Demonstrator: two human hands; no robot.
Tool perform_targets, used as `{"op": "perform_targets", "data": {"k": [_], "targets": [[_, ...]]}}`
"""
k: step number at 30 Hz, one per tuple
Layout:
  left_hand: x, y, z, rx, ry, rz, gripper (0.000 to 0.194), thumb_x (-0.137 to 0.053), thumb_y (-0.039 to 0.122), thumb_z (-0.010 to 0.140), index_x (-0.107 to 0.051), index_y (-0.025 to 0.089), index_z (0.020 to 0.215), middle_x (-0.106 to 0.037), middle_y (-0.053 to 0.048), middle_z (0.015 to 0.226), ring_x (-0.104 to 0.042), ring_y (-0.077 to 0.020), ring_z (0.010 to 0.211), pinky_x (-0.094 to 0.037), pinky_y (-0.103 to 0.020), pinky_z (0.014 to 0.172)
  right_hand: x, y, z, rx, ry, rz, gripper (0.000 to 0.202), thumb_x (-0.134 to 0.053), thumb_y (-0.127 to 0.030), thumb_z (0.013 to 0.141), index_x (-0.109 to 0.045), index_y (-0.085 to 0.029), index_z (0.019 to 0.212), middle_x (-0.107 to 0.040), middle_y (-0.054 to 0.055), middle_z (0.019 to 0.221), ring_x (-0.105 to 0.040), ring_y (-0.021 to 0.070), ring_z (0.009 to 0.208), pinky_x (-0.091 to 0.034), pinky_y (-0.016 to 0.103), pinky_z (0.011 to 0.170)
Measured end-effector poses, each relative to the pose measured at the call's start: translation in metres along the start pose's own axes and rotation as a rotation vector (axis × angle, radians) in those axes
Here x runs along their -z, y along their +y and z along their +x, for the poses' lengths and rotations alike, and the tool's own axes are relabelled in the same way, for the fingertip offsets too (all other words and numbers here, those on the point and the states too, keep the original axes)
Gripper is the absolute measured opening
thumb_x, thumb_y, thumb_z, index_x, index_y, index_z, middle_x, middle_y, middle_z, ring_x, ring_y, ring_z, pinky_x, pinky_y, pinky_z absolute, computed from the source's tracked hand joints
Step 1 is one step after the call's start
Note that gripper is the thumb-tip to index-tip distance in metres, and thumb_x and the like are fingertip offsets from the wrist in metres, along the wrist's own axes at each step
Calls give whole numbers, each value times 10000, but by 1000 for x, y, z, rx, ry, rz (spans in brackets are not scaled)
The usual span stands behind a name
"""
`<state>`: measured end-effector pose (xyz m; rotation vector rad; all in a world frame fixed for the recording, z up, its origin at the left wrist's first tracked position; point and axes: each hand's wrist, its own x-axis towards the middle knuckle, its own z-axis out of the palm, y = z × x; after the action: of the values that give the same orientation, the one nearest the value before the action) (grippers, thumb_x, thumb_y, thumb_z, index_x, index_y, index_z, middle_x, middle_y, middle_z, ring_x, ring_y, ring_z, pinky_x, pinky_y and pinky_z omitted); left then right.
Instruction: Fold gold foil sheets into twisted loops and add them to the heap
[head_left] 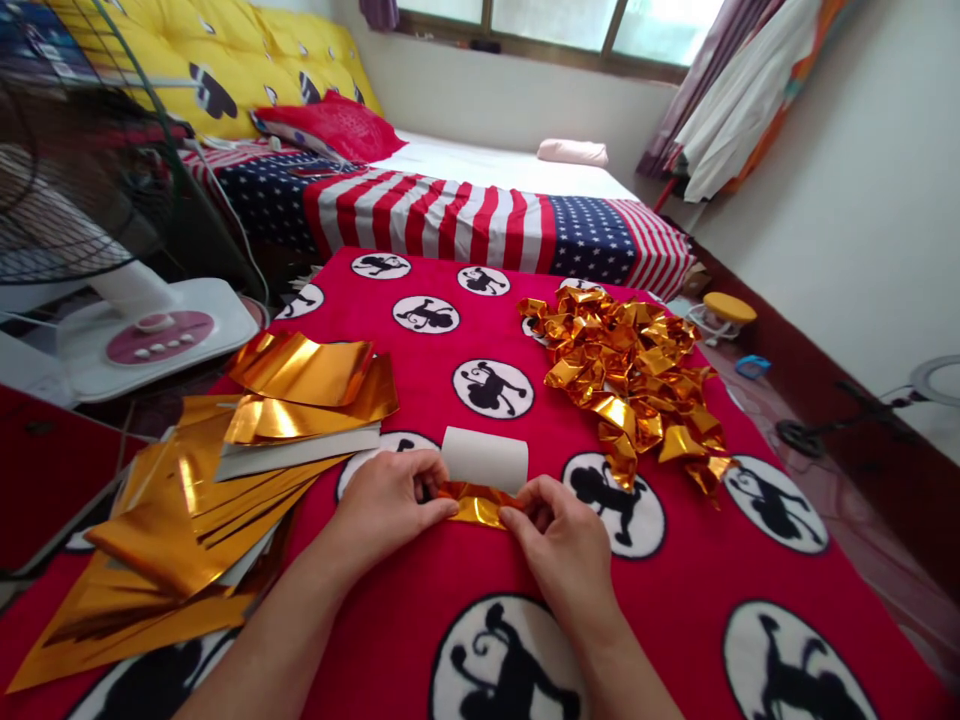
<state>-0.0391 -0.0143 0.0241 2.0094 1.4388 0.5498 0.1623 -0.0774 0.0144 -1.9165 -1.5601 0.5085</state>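
- Fingers [437,512] of the left hand [388,495]: pinched together on the paper's left end; the right hand [568,540] pinches the right end.
- Paper [484,457]: on the red cloth [675,620], between the sheets [307,370] at left and the folded pieces [622,350] at far right.
- Handling, judged: light, thin, slippery on its gold face; creases readily, may tear.
- Recommended hold: both ends of the near fold, lightly.

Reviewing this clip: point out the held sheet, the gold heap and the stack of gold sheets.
Held sheet [485,459]: head view, on its pale curved part.
Gold heap [622,362]: head view, near its middle.
Stack of gold sheets [225,490]: head view, around mid-stack.
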Motion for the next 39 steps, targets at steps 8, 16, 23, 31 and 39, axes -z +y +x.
{"op": "perform_targets", "data": {"k": [8, 16, 23, 31, 39], "targets": [[2, 2, -1, 52, -46, 45, 134, -733, 316, 638, -634, 239, 686, -596, 54, 571, -530, -126, 533, -314, -229, 487, 6, -3, 1, 17, -55, 0, 149, -615, -339, 814, -599, -237, 707, -600, -20, 632, -526, 137, 538, -348, 253, 513], [6, 3, -1, 77, -86, -93, 105, -684, 308, 709, -671, 230, 777, -619, 50, 603, -531, -114, 541, -329, -224, 497, 3, 3, 2, 41, -93, -60, 158, -662, -327, 760, -585, -235, 657, -573, -29, 614, -513, 135, 549, -321, 251, 506], [4, 2, 0, 78, -56, -128, 104, -643, 300, 749, -686, 208, 776, -633, 37, 621, -528, -108, 549, -340, -231, 521, 5, -4, 1, 64, -58, -101, 168, -608, -341, 789, -595, -222, 671, -583, -17, 621, -521, 135, 569, -299, 245, 507], [1, -4, 0, 64, -37, -150, 106, -652, 299, 730, -698, 206, 748, -617, 32, 594, -526, -109, 543, -343, -228, 505, 6, -3, 3, 20, -33, -98, 237, -572, -398, 812, -595, -223, 654, -572, -21, 578, -512, 138, 547, -284, 247, 508], [-2, -3, 1, 86, -23, -138, 109, -651, 310, 722, -695, 211, 730, -621, 30, 590, -517, -108, 531, -323, -223, 484, 5, -5, 3, -14, -34, -136, 202, -613, -400, 780, -600, -227, 676, -620, -18, 644, -549, 146, 593, -299, 245, 519]]}}
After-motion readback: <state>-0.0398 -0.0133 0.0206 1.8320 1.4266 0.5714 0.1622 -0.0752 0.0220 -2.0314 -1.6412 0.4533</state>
